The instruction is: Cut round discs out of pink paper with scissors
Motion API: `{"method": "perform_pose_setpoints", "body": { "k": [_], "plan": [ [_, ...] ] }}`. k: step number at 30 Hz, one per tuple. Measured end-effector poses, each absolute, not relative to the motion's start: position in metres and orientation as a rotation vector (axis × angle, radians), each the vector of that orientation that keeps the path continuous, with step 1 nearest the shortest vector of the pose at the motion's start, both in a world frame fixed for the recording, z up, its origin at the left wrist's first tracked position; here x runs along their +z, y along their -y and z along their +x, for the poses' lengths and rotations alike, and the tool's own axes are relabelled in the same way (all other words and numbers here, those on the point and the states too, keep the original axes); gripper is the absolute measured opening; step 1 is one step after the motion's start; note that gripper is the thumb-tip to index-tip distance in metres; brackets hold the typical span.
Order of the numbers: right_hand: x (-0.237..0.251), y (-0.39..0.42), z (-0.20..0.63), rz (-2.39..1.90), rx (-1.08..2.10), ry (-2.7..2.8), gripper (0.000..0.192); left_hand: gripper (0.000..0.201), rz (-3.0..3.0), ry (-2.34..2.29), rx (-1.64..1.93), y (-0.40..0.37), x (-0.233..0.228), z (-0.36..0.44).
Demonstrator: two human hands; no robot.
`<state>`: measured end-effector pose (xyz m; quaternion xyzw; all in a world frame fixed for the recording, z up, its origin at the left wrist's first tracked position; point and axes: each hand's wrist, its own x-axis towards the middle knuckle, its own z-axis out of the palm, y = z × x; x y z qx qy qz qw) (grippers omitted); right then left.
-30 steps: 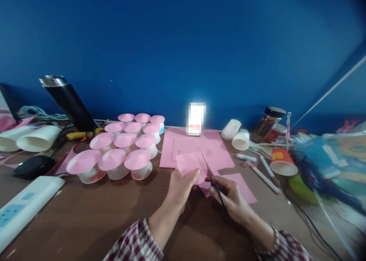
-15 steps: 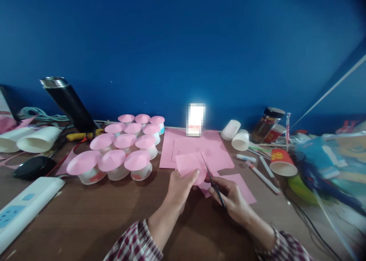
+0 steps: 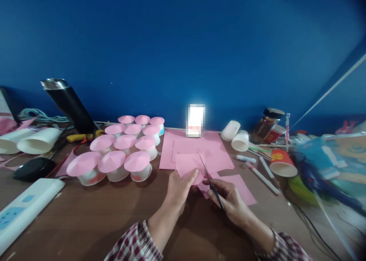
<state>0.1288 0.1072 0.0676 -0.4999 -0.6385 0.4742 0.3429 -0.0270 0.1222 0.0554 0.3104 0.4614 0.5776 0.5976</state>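
My left hand (image 3: 178, 189) pinches a small pink paper piece (image 3: 187, 164) just above the brown table, thumb on top. My right hand (image 3: 231, 202) grips a pair of scissors (image 3: 208, 176) whose thin blades run up along the right edge of that pink piece. Under and behind both hands lie larger pink paper sheets (image 3: 200, 148), and one more pink sheet (image 3: 241, 188) rests flat beside my right hand.
Several white cups with pink cone lids (image 3: 122, 154) stand in rows at the left. A black flask (image 3: 68, 104), lying white cups (image 3: 34, 140), a power strip (image 3: 25, 207) and a black puck (image 3: 32, 168) sit far left. Cups (image 3: 240, 139), pens (image 3: 263, 175), a jar (image 3: 267, 124) and cables lie right.
The scissors and the pink piece have shifted slightly left and down with both hands. Nothing else has moved.
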Motion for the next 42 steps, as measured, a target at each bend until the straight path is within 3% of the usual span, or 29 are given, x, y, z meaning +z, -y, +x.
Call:
{"method": "perform_pose_setpoints", "body": {
  "k": [42],
  "plan": [
    [0.0632, -0.1081, 0.1324, -1.277, 1.216, 1.691, 0.044, 0.036, 0.715, -1.150, 1.297, -0.1210, 0.0619, -0.0244]
  ]
}}
